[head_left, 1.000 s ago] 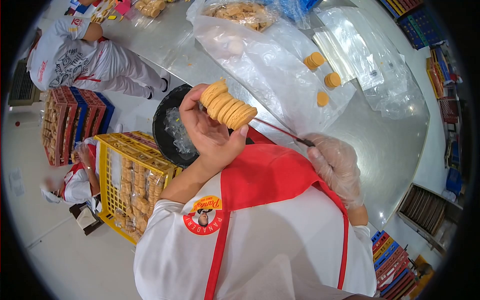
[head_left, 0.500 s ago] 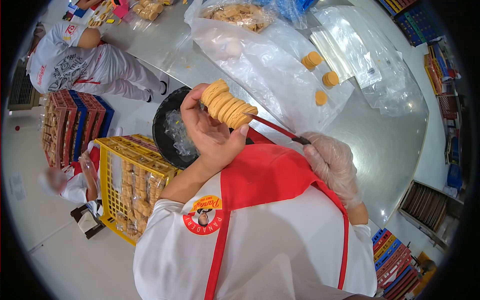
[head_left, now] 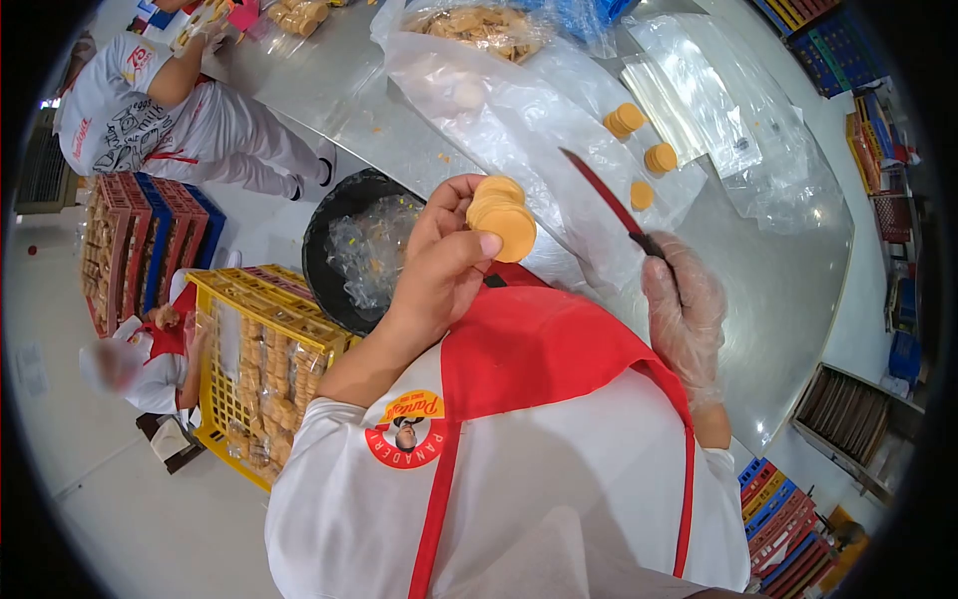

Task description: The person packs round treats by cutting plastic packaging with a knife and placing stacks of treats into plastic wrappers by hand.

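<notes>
Metal table stretches ahead of my hands and past my right. Plastic sheeting covers part of it beyond them. Left of my left hand stands a yellow crate of packed cookies; just beside that hand is a black bin with crumpled plastic inside. My gloved right hand grips a knife, blade apart from the held stack of cookies that my bare left hand pinches, thumb against its end. Beyond the knife, 3 small stacks rest on the sheeting.
</notes>
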Action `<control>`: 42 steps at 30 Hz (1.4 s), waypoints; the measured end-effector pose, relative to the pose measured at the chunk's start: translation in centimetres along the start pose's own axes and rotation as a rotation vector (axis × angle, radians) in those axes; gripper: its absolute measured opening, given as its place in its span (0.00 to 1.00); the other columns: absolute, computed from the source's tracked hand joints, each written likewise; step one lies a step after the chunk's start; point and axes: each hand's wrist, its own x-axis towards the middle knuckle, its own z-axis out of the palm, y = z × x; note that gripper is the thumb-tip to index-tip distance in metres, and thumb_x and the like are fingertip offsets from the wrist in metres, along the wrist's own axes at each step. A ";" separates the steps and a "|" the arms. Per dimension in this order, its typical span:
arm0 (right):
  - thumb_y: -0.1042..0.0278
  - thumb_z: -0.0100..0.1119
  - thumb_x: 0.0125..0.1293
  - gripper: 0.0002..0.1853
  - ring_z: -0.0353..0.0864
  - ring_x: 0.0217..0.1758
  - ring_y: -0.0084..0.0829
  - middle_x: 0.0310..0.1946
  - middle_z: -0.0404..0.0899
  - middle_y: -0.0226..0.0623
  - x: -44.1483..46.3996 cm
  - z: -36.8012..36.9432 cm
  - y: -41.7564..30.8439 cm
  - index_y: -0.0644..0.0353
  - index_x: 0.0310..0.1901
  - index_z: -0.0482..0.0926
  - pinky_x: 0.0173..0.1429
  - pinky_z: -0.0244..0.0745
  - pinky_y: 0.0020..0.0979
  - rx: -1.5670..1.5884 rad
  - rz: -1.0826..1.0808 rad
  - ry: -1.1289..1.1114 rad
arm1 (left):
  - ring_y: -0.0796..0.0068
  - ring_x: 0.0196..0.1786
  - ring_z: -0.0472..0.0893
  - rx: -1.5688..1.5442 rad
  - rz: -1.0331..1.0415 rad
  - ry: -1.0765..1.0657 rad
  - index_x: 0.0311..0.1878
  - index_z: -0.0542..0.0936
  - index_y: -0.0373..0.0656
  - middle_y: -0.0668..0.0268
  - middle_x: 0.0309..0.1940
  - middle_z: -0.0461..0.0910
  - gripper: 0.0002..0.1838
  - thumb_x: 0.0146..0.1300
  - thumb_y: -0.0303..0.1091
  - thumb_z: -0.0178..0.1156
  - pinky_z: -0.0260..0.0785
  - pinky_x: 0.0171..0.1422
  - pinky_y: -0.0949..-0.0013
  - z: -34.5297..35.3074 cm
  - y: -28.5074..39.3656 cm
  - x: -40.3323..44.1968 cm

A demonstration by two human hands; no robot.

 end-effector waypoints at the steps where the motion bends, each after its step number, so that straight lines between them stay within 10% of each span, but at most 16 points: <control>1: 0.77 0.60 0.68 0.10 0.86 0.42 0.41 0.45 0.85 0.47 0.1 -0.2 -0.3 0.65 0.50 0.82 0.49 0.78 0.31 -0.024 -0.003 0.022 | 0.67 0.50 0.81 0.019 -0.003 0.001 0.63 0.63 0.32 0.54 0.52 0.76 0.34 0.53 0.30 0.62 0.77 0.54 0.66 0.0 0.0 0.0; 20: 0.75 0.65 0.61 0.12 0.77 0.26 0.38 0.24 0.76 0.41 1.8 -1.9 -2.2 0.62 0.47 0.85 0.32 0.71 0.36 -0.066 -0.273 -0.296 | 0.70 0.53 0.79 0.198 -0.069 -0.075 0.62 0.65 0.31 0.56 0.50 0.75 0.33 0.51 0.31 0.61 0.72 0.60 0.70 1.7 0.4 -0.7; 26: 0.73 0.62 0.66 0.11 0.79 0.33 0.38 0.31 0.79 0.41 2.0 -1.0 0.0 0.60 0.48 0.84 0.40 0.74 0.35 -0.106 -0.265 -0.010 | 0.69 0.51 0.79 0.186 -0.070 -0.106 0.62 0.65 0.32 0.55 0.50 0.75 0.35 0.50 0.32 0.63 0.72 0.58 0.69 2.3 0.3 -0.9; 33: 0.69 0.56 0.72 0.13 0.83 0.53 0.39 0.48 0.83 0.42 0.0 -2.1 9.9 0.59 0.55 0.81 0.59 0.75 0.33 -0.339 0.004 0.482 | 0.63 0.37 0.80 -0.193 -0.204 -0.384 0.64 0.63 0.33 0.52 0.52 0.72 0.44 0.42 0.40 0.70 0.74 0.39 0.65 0.2 0.0 -0.2; 42: 0.61 0.55 0.72 0.19 0.76 0.61 0.44 0.55 0.78 0.44 -5.4 -3.7 18.1 0.55 0.62 0.76 0.62 0.73 0.44 -0.838 0.569 0.226 | 0.64 0.29 0.77 -0.521 -0.272 -0.655 0.63 0.66 0.37 0.51 0.51 0.70 0.48 0.36 0.44 0.73 0.71 0.28 0.67 0.1 -1.2 0.9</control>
